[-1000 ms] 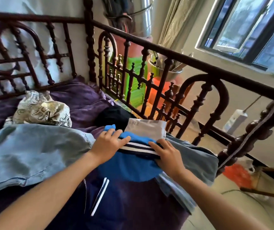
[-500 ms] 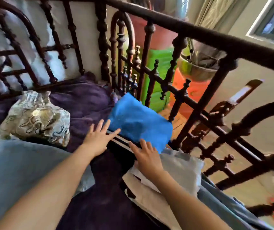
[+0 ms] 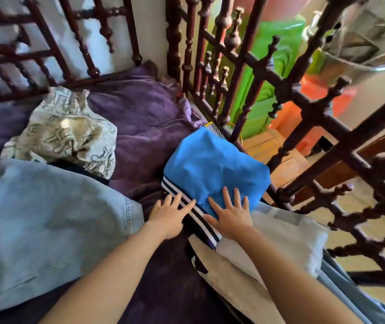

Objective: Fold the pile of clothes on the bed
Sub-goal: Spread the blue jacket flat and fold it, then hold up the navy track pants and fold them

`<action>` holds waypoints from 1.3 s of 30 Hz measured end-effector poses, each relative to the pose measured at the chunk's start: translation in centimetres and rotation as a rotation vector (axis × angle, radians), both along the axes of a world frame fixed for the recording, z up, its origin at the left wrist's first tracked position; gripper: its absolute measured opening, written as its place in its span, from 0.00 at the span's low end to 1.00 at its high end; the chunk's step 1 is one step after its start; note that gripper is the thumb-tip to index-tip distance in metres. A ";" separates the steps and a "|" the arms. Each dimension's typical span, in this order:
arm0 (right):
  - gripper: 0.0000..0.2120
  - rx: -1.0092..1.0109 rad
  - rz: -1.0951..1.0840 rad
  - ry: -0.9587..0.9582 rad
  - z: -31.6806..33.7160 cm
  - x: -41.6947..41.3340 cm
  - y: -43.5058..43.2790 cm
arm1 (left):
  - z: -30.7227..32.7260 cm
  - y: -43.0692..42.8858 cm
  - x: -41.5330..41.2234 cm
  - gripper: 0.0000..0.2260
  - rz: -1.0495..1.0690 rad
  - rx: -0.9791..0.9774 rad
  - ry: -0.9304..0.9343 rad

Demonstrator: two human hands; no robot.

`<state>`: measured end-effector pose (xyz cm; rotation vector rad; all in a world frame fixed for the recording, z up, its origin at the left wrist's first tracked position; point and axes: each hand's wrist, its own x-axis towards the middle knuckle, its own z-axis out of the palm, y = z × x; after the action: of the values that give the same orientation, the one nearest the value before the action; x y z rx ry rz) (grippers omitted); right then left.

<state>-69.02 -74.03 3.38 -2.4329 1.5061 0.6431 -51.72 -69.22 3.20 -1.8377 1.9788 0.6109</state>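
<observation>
On the bed (image 3: 144, 118), covered in purple bedding, a pale denim garment (image 3: 46, 220) sprawls unfolded at the near left, while the folded blue garment (image 3: 212, 169) lies at the far right against the wooden railing (image 3: 266, 73), just beyond a folded pale piece (image 3: 277, 237). Its navy-and-white striped band (image 3: 186, 206) (the near edge) wants smoothing flat. The left hand (image 3: 169, 218) and right hand (image 3: 231, 217) lie open-palmed, fingers spread, each grip holding nothing; press evenly outward, I'd judge.

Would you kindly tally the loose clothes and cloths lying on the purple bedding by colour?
Blue with striped band: 1
Light blue denim: 1
Patterned cream: 1
White or beige, under the right hand: 2
Total: 5
</observation>
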 end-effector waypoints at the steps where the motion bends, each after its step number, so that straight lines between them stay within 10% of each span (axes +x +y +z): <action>1: 0.49 0.013 0.005 0.005 0.3 -0.2 0.0 | 0.3 0.3 0.0 0.31 0.001 -0.005 -0.004; 4: 0.32 0.022 0.021 -0.005 1.3 -0.8 0.9 | 1.7 2.4 0.5 0.31 0.017 -0.058 -0.029; 26: 0.26 -0.187 0.433 -0.470 14.7 5.1 29.5 | 17.1 39.4 6.7 0.27 0.660 -0.470 -0.107; 39: 0.25 -0.180 0.764 -0.543 17.1 12.0 52.8 | 15.0 71.2 7.4 0.28 1.132 -0.624 -0.046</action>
<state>-57.03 -21.20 20.45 -2.9609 0.4262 -0.0838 -44.36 1.93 18.17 -3.2840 0.9533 0.1817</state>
